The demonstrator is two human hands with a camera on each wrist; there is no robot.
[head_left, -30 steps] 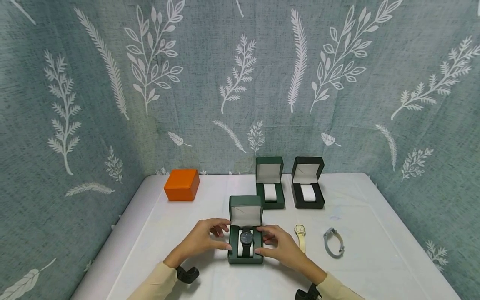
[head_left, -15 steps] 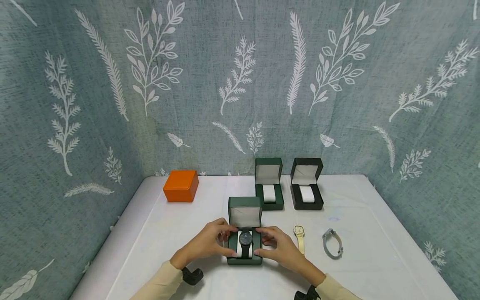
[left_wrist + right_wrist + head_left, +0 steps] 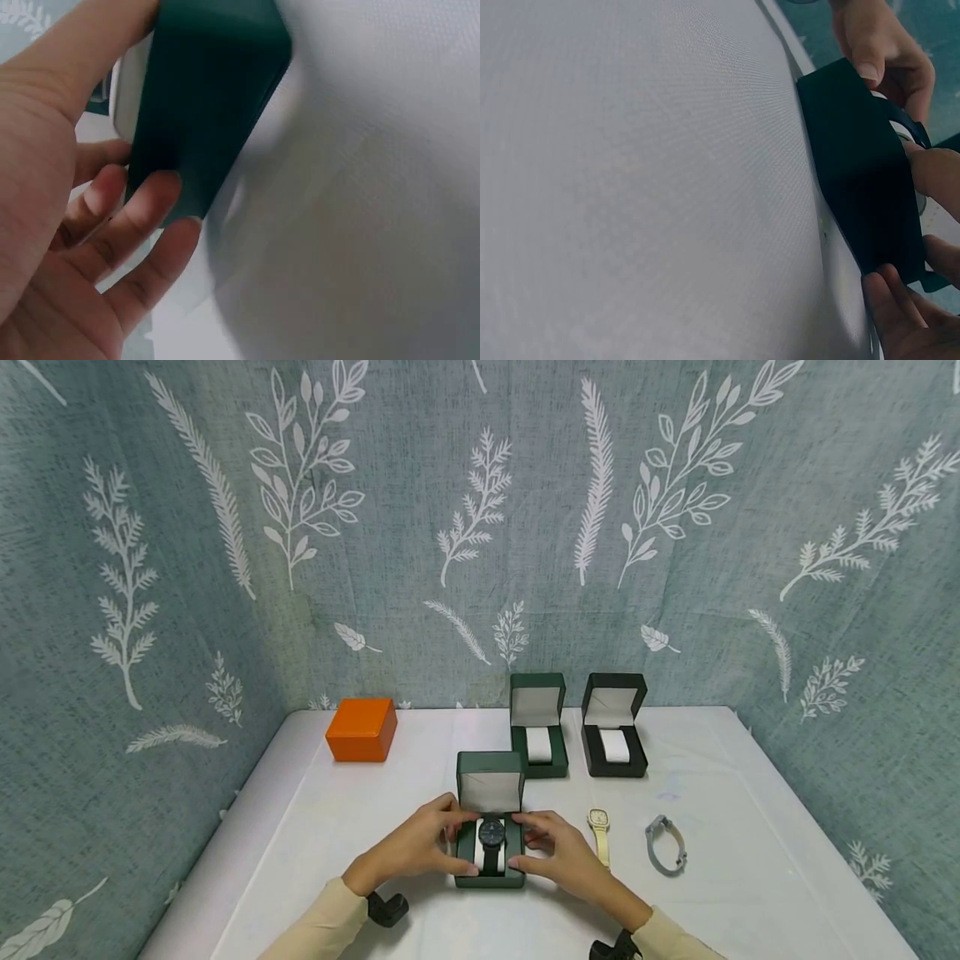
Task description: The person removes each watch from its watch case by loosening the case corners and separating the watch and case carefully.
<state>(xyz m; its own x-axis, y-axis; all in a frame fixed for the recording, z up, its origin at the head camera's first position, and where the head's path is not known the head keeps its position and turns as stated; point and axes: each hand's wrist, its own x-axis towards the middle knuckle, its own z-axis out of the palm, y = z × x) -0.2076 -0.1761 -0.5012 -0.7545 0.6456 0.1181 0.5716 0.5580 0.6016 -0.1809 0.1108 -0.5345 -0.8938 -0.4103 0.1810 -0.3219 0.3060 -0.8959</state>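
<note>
Your forearms come in from the near edge of the white table and angle inward, meeting at the open green watch box that stands close to you. Take that box as the landmark.

Your left hand lies against the box's left side, wrist low near the tabletop, knuckles raised. Its fingers are curled round the box: the fingertips reach the upper left corner by the hinge, and the thumb runs along the lower left wall. The left wrist view shows the same grip from below, with fingers wrapped onto the dark green wall.

Your right hand mirrors it on the box's right side. The thumb presses the lower right edge and the curled fingers rest on the rim beside the cushion. In the right wrist view the fingertips sit on the box's top edge and far corner.

Inside the box a black watch is wrapped round a white cushion, dial up, with the lid standing upright behind it.

Right of the box, a cream watch lies flat on the table, and farther right a grey watch. Behind the box and slightly right stands a second green box, open; right of that, a black box, also open. Behind and well to the left sits a closed orange box.
</note>
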